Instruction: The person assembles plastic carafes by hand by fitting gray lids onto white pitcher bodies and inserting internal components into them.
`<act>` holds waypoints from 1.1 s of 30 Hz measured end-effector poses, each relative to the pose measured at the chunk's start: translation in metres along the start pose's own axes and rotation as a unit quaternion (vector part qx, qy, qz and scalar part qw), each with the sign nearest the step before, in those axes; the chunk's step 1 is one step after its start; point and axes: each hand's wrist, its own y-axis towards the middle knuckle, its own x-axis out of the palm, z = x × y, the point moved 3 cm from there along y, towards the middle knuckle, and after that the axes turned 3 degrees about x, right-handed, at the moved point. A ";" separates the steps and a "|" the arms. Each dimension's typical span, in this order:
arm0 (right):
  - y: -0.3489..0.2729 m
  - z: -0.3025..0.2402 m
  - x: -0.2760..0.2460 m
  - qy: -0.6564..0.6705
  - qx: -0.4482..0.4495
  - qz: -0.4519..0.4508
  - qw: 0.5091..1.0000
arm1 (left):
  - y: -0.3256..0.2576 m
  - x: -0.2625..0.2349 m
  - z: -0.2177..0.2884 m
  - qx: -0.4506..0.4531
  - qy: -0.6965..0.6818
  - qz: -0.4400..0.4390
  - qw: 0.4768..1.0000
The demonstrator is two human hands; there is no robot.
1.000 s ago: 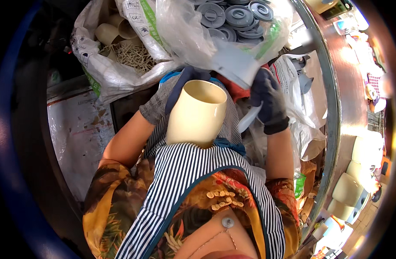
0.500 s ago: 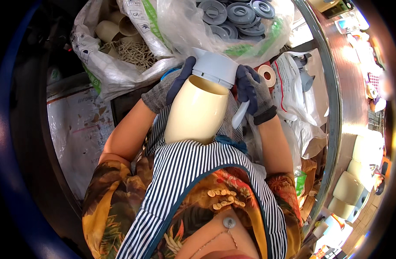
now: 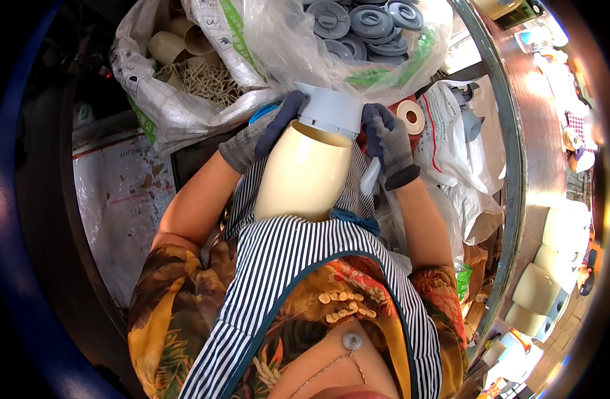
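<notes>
Fingers of both gloved hands curl around a pale grey round plastic cap [image 3: 331, 110] near the top middle of the frame. On one side the left hand [image 3: 262, 136], in a knitted grey glove with dark blue rubbery fingertips, grips the cap's edge. On the other side the right hand [image 3: 389, 143], in the same kind of glove, grips it too, and a small white plastic tool [image 3: 370, 176] pokes down from under that palm. Whether those fingers pinch the tool, I cannot tell.

Below the cap sits a smooth cream plastic pipe piece [image 3: 305, 174], fat and round like a cup, in the middle of the frame. Its open top touches the grey cap. Its bottom rests on the person's lap, against a blue and white striped apron [image 3: 298, 266].

At the top of the frame, a crinkly clear plastic bag [image 3: 285, 46] holds many flat grey round lids [image 3: 358, 23]. In the upper left, a white woven sack [image 3: 152, 100] holds more cream pipe pieces [image 3: 165, 45]. A white roll of tape [image 3: 410, 116] lies just right of the right hand.
</notes>
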 end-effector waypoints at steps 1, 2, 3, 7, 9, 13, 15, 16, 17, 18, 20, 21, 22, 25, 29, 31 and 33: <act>-0.003 0.003 0.000 -0.010 -0.023 0.011 1.000 | -0.001 -0.007 0.000 0.036 0.114 0.004 0.993; -0.006 0.003 0.004 -0.021 -0.045 0.020 0.999 | -0.003 -0.008 0.007 0.084 0.191 -0.008 0.978; -0.011 0.002 0.008 -0.046 -0.067 0.036 0.996 | -0.006 -0.008 0.014 0.132 0.267 -0.020 0.954; -0.022 -0.009 0.017 -0.169 -0.126 0.083 0.974 | -0.011 0.006 0.035 0.232 0.390 -0.043 0.890; -0.024 -0.010 0.018 -0.191 -0.158 0.090 0.965 | -0.015 0.006 0.035 0.330 0.469 -0.063 0.817; -0.027 -0.015 0.021 -0.206 -0.178 0.088 0.958 | -0.010 0.013 0.027 -0.008 0.103 -0.051 0.993; -0.032 -0.026 0.029 -0.222 -0.143 0.082 0.961 | -0.014 -0.001 0.011 0.032 0.166 -0.054 0.984; -0.036 -0.033 0.034 -0.238 -0.122 0.082 0.960 | -0.016 -0.009 -0.001 0.047 0.179 -0.055 0.981; -0.040 -0.034 0.035 -0.254 -0.099 0.084 0.959 | -0.016 -0.011 -0.004 0.062 0.190 -0.058 0.978; -0.039 -0.032 0.035 -0.255 -0.122 0.082 0.956 | -0.016 -0.012 -0.008 0.073 0.182 -0.059 0.979; -0.036 -0.025 0.033 -0.256 -0.169 0.079 0.948 | -0.016 -0.010 -0.010 0.055 0.142 -0.054 0.987; -0.033 -0.022 0.030 -0.259 -0.159 0.071 0.950 | -0.012 0.004 0.013 0.027 0.109 -0.049 0.993; -0.031 -0.020 0.027 -0.262 -0.151 0.060 0.951 | -0.013 0.013 0.025 -0.001 0.077 -0.040 0.996; -0.027 -0.014 0.023 -0.255 -0.150 0.047 0.954 | -0.012 0.011 0.013 -0.013 0.075 0.031 0.997; -0.026 -0.026 0.026 -0.258 -0.178 0.043 0.949 | -0.002 0.003 0.028 -0.019 0.054 -0.031 0.998; -0.023 -0.022 0.025 -0.277 -0.140 0.018 0.950 | -0.006 0.015 0.035 -0.054 0.017 -0.007 0.998; -0.020 -0.019 0.019 -0.272 -0.147 -0.027 0.951 | -0.016 0.021 0.031 -0.071 -0.026 0.020 0.997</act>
